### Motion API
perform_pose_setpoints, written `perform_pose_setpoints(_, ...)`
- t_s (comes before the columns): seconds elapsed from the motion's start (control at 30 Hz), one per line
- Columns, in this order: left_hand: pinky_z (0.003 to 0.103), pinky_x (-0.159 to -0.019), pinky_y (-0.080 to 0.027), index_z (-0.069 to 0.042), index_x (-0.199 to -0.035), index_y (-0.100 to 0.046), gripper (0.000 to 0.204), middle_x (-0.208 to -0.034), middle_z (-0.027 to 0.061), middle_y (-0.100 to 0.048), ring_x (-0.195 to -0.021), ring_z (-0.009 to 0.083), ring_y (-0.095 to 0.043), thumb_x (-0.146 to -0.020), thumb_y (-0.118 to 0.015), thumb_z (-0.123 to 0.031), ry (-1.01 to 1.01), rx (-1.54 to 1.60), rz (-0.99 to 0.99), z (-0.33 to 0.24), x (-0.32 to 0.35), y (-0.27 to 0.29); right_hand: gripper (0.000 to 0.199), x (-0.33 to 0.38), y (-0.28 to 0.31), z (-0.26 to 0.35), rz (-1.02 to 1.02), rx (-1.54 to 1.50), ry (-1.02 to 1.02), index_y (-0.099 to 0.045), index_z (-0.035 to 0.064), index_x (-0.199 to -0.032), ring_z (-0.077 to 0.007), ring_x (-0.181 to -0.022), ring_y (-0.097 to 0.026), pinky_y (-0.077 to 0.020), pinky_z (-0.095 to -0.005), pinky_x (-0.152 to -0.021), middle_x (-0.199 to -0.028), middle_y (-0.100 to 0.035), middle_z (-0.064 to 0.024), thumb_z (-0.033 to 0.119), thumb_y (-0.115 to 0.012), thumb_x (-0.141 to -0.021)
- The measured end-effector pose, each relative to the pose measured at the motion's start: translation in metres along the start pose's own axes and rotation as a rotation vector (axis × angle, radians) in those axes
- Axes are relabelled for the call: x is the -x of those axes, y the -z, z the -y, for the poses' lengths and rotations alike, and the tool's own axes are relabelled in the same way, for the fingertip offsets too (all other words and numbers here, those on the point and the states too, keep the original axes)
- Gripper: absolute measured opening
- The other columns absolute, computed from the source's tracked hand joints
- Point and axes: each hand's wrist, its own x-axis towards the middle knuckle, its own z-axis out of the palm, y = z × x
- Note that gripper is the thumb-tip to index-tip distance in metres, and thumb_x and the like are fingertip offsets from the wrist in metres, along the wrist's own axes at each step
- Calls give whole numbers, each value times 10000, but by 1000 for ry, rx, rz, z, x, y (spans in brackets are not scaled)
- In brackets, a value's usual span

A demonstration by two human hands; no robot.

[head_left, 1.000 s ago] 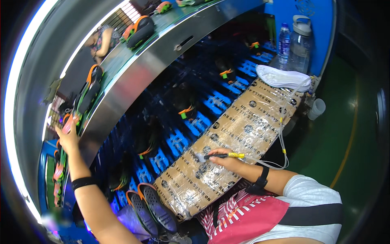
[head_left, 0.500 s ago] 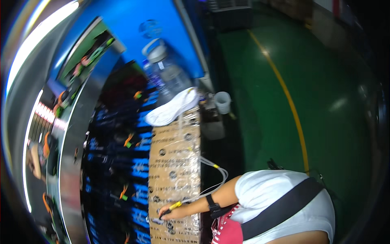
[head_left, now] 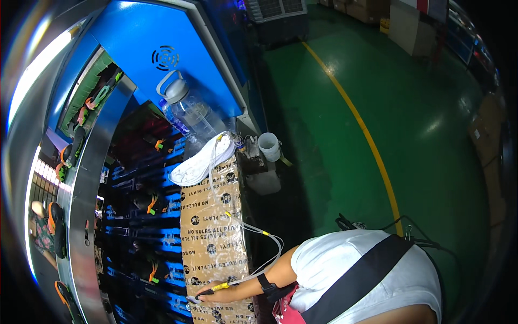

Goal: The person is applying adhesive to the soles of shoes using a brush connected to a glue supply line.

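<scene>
One hand shows: the right hand point(head_left: 224, 293) lies on the brown cardboard-covered bench point(head_left: 208, 227), fingers curled around a yellow-handled tool point(head_left: 211, 290) near the bench's bottom end. One thin clear tube point(head_left: 253, 229) runs from the tool up the bench. One white shoe insole point(head_left: 200, 162), one big clear water bottle point(head_left: 189, 110) and one white cup point(head_left: 268, 146) sit at the far end. The left hand is out of sight, and the dark shoes on the blue racks point(head_left: 145, 202) are hard to make out
</scene>
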Motion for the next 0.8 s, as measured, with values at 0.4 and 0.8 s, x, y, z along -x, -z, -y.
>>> perform_pose_setpoints(0.4,379,-1022,-274,-66,-1370,-270,749,-1395,139,-313,-1248,279,-342,-818,-378,-559,523,669,-182,43,110,45,274,-15,12,15,-81,-48,133,-588,38,-1117,-78,-763,-552,-461,-230,-675,-903,-644,-57,147,-579,-866)
perform_pose_setpoints(0.8,481,-778,-474,7,-1249,-417,699,-1138,266,-499,-961,410,-532,-813,-365,-537,681,1387,-242,88,98,22,271,1,14,61,143,-140,-194,-602,-18,-1071,-57,-705,-557,-453,-189,-626,-849,-642,-50,57,-606,-811)
